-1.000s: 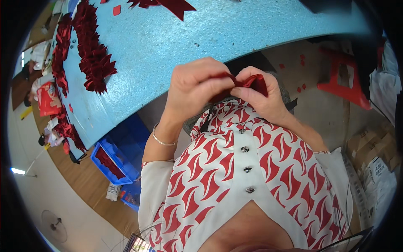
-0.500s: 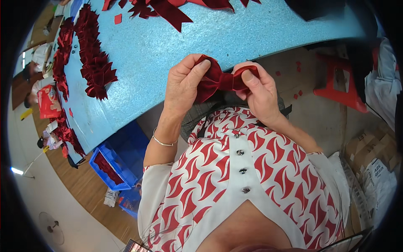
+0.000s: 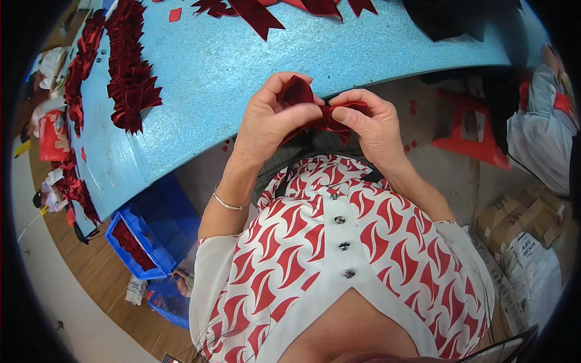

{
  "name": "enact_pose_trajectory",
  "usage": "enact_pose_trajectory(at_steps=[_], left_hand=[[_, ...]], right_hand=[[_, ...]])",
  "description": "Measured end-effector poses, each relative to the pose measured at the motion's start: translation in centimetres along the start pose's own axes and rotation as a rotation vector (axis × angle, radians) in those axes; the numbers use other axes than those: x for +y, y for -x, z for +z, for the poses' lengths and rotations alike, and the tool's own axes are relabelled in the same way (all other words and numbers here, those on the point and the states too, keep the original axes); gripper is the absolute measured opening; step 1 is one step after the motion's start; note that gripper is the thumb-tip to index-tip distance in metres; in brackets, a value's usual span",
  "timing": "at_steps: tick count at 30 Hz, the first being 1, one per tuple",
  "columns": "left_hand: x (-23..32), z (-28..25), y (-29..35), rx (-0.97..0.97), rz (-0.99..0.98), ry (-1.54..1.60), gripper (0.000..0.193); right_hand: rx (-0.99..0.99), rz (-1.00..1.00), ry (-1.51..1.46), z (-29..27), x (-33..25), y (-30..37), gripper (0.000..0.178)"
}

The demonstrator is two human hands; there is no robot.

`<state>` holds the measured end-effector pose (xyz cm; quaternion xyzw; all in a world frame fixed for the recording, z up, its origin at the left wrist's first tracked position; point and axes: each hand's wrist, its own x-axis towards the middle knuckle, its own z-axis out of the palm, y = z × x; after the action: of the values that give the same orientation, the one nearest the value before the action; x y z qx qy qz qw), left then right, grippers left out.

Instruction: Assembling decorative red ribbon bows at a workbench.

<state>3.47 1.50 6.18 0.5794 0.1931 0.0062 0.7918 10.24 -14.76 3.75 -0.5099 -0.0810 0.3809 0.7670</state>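
Left hand (image 3: 261,124): fingers pinching dark-red bow (image 3: 295,92) | right hand (image 3: 376,128): fingers gripping its opposite side | blue counter (image 3: 224,72) just beyond

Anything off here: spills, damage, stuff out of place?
Yes: small red scraps lie loose on the floor near the stool, looking dropped rather than placed. The bow, partly hidden, shows no visible damage.

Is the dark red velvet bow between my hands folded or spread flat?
Folded: the dark red velvet bow shows a raised, curved loop at the left hand.
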Motion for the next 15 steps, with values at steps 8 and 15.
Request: enact_pose_trajectory(at_steps=[8, 15], left_hand=[[-0.1, -0.6, 0.0, -0.054, -0.009, -0.173, 0.055], [-0.3, -0.5, -0.2, -0.024, 0.003, -0.099, 0.045]], right_hand=[[0.003, 0.072, 0.035, 0.1, -0.8, -0.1, 0.017], [-0.060, 0.139, -0.072, -1.1, 0.0, -0.8, 0.013]])
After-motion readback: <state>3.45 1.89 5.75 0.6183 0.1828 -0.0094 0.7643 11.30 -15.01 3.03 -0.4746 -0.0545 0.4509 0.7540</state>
